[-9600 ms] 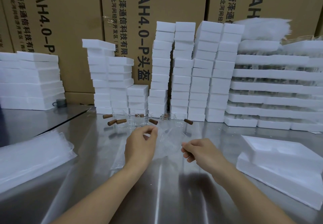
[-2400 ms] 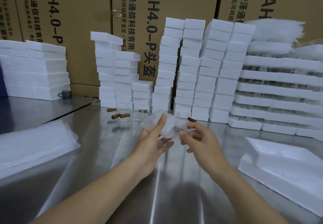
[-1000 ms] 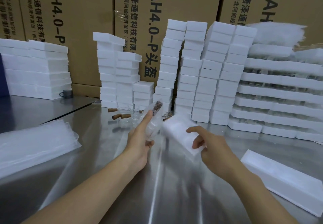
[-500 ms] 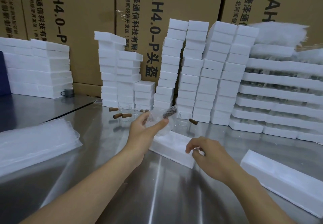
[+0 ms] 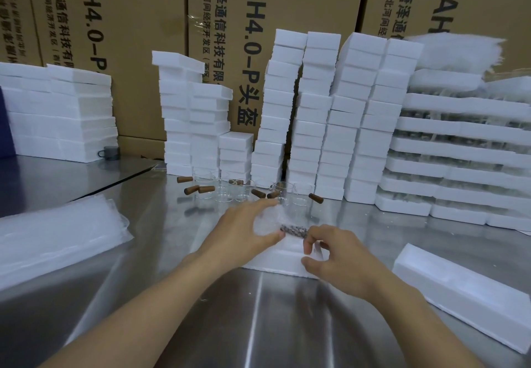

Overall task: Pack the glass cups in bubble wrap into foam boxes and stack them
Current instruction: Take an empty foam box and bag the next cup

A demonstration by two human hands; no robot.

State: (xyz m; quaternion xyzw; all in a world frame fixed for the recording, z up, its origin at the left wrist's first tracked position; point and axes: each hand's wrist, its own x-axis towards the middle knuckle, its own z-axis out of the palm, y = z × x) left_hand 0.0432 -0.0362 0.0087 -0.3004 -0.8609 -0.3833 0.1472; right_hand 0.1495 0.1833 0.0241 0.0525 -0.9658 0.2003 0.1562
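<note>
Down from mid-air, the left hand point(image 5: 244, 234) grips the wrapped cup point(image 5: 265, 221) over the foam box point(image 5: 273, 258) the right hand point(image 5: 342, 264) pinches; its handle point(image 5: 294, 231) may snag.

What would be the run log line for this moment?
step: seat wrapped cup in foam box | left hand: holds cup | right hand: grips box edge

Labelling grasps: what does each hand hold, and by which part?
Left hand grips the bubble-wrapped cup round its body. Right hand pinches the foam box at its near wall.
</note>
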